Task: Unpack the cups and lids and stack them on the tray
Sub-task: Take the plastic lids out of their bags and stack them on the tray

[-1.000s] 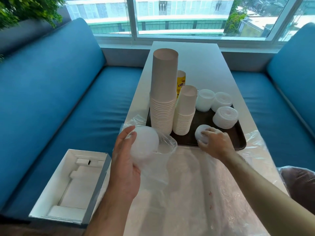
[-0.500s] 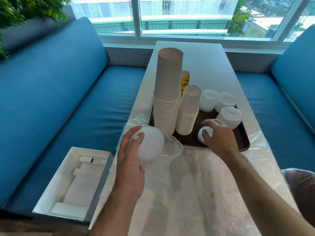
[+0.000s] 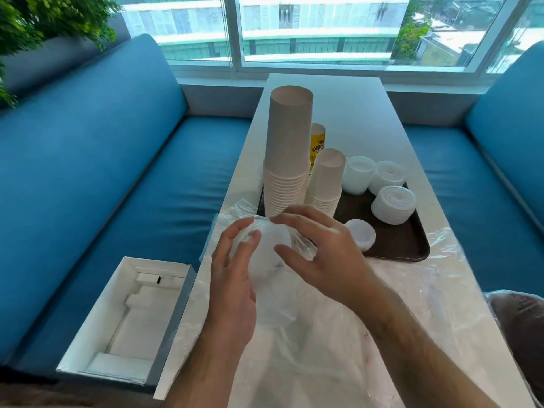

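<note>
A dark brown tray (image 3: 409, 248) on the white table carries a tall stack of paper cups (image 3: 287, 160), a shorter cup stack (image 3: 326, 178), three piles of white lids (image 3: 393, 204) and a small lid pile (image 3: 360, 234) at its near edge. My left hand (image 3: 235, 278) holds a stack of white lids (image 3: 269, 245) still wrapped in a clear plastic bag (image 3: 297, 245), in front of the tray. My right hand (image 3: 318, 248) reaches over that stack, its spread fingers touching the plastic at the top.
Clear plastic wrap (image 3: 412, 304) covers the near half of the table (image 3: 353, 113). An open white box (image 3: 129, 319) sits on the blue bench at left. A yellow cup (image 3: 317, 139) stands behind the stacks. Another bagged item (image 3: 521, 325) lies at far right.
My right hand left the small lid pile on the tray and came left onto the wrapped lid stack in my left hand.
</note>
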